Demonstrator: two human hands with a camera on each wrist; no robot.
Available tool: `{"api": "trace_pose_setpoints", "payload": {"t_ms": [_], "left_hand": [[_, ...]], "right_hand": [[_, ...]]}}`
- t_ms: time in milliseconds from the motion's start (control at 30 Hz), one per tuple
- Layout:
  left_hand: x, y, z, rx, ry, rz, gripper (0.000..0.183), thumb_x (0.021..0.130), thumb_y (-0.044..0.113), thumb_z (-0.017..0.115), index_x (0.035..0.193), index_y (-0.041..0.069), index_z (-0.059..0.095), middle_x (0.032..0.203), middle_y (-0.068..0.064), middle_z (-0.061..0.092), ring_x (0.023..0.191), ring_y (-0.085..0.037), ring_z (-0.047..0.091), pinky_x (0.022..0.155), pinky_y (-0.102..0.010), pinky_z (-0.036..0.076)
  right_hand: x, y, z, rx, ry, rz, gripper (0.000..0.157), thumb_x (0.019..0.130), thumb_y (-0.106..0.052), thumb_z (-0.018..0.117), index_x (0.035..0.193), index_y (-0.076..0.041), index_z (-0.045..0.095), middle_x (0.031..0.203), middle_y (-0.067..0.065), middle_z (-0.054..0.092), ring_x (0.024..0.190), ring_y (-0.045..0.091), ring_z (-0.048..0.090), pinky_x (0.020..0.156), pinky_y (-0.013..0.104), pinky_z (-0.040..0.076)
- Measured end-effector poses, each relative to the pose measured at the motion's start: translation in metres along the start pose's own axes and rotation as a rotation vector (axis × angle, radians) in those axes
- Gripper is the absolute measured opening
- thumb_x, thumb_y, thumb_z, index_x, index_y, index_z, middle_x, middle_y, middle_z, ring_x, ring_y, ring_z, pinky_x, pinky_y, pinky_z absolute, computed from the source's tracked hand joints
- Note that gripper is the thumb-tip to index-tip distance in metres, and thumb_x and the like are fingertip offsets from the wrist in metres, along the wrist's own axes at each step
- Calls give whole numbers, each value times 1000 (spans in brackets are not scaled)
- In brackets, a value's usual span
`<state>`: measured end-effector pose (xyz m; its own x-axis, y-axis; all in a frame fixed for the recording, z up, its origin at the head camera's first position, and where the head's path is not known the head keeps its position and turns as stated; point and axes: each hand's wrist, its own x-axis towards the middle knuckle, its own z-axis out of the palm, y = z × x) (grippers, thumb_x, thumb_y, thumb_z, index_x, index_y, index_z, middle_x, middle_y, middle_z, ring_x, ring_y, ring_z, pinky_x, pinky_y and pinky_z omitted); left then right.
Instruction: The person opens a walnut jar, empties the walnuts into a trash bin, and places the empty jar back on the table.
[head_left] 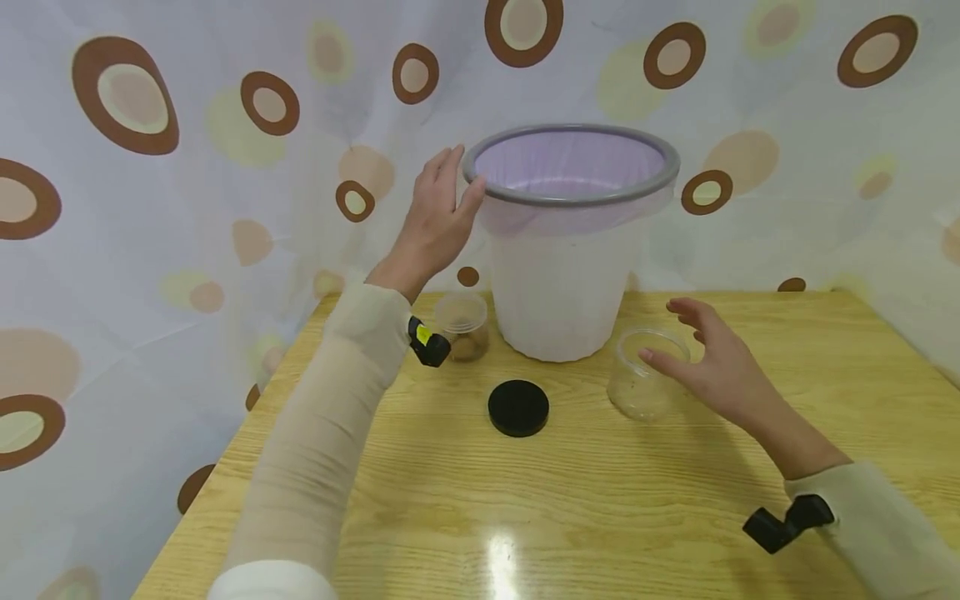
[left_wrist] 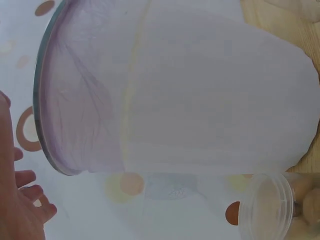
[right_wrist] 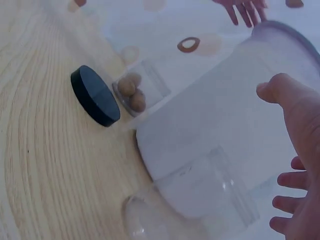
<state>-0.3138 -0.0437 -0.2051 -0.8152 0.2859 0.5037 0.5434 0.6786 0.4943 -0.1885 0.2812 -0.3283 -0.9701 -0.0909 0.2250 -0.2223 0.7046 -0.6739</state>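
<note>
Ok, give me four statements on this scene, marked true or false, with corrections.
1. The round black lid lies on the wooden table. True.
2. The clear plastic jar holding round brown objects stands right of the round white bin in the head view. False: it stands left.
3. The left hand is beside the bin's grey rim. True.
4. The right hand grips the second clear plastic jar. False: its fingers are open, holding nothing.
</note>
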Motion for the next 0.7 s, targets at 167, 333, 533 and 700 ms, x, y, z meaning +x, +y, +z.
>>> {"api": "trace_pose_setpoints", "payload": {"t_ms": [167, 333, 533, 700], "left_hand": [[-16, -16, -3, -34, 41, -22, 60, 95, 46, 31, 146, 16, 21, 149, -3, 21, 138, -17, 17, 112, -32, 18], [-30, -30, 1, -41, 25, -34, 58, 95, 43, 33, 144, 13, 26, 147, -7, 24, 136, -20, 21, 112, -35, 21], [-44, -44, 15, -59, -17, -38, 51, 95, 35, 37, 139, 10, 33, 142, -11, 31, 133, -22, 28, 109, -37, 26], [-54, -54, 30, -66, -63, -61, 49, 95, 33, 39, 136, 6, 36, 140, -12, 34, 131, -23, 31, 108, -37, 28]], "right_hand": [[4, -20, 3, 32, 22, -71, 75, 83, -41, 65, 142, -14, 28, 142, 12, 34, 132, 34, 29, 104, 53, 25], [7, -40, 14, 92, 18, -115, 69, 83, -37, 65, 139, -15, 32, 141, 6, 36, 132, 28, 32, 105, 48, 28], [16, -55, 41, 164, -33, -166, 69, 83, -39, 65, 137, -9, 33, 142, 8, 36, 131, 28, 34, 105, 47, 29], [25, -62, 66, 215, -87, -177, 69, 84, -39, 63, 137, -7, 33, 141, 9, 36, 129, 30, 36, 104, 48, 31]]}}
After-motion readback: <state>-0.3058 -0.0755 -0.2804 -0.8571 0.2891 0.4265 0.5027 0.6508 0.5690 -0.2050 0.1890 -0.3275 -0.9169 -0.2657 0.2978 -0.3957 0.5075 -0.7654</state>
